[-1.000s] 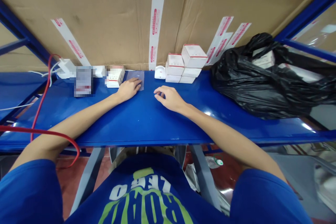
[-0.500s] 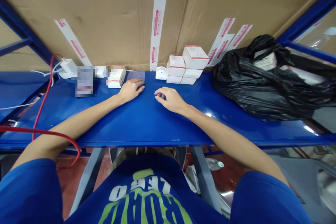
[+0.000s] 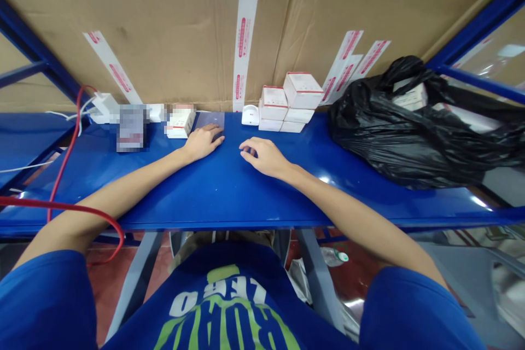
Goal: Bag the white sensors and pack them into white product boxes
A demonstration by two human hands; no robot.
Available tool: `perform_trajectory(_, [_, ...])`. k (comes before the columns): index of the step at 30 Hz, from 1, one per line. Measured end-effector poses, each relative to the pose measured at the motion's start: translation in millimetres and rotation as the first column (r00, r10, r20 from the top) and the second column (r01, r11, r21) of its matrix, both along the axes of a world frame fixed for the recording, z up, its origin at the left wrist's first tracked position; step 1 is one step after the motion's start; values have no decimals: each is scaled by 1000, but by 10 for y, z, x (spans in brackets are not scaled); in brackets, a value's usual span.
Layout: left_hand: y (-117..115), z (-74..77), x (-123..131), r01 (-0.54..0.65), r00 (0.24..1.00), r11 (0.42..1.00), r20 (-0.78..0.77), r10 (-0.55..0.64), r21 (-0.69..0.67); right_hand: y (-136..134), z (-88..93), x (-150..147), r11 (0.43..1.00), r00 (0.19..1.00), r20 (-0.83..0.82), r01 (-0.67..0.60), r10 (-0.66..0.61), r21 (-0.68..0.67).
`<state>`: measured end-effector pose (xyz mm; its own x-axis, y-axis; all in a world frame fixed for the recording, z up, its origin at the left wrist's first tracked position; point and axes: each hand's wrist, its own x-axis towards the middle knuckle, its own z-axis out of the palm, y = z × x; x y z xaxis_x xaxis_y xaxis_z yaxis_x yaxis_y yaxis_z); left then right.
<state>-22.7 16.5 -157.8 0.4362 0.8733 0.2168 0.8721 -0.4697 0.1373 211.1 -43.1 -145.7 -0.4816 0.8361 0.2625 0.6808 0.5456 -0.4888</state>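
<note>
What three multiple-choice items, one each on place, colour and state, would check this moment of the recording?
1. Where is the left hand?
A) At the edge of a translucent sheet
B) On the cardboard wall
C) Below the shelf

2. What colour is the shelf under the hands?
A) Red
B) Blue
C) Grey

3. What is the right hand doing?
A) Gripping a white box
B) Resting empty on the shelf
C) Pulling a red cable

1: A, its fingers overlap the sheet's edge.
2: B, the board shows blue throughout.
3: B, its curled fingers hold nothing.
</note>
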Motion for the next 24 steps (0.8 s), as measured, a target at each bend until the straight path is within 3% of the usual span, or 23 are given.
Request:
perform_trajectory(8, [-31, 29, 35, 36, 999, 999, -40, -38, -29, -4, 0, 3, 1000, 1000, -3, -17, 17, -1])
perform_trajectory(13, [-165, 81, 16, 181, 980, 977, -63, -188, -112, -6, 20, -6, 998, 997, -51, 55, -54, 15])
perform_trajectory(15, [-282, 103, -19, 315, 947, 938, -21, -321, -141, 15, 26, 3, 995, 992, -89, 94, -91, 31])
perform_trajectory(18, [-485, 150, -76, 540, 842, 819, 134, -523, -193, 66, 6, 32, 992, 987, -120, 111, -103, 58])
perform_trajectory(21, [-615, 209, -118, 657, 753, 702, 299, -587, -275, 102, -39, 56, 995, 994, -89, 62, -55, 74])
perform_trajectory(22, [-627, 224, -131, 666, 744, 688, 330, -582, -289, 105, -52, 60, 996, 997, -70, 39, -33, 82])
perform_trajectory(24, [-610, 237, -162, 647, 755, 718, 351, -555, -256, 96, -63, 62, 996, 1000, -28, 3, 0, 92])
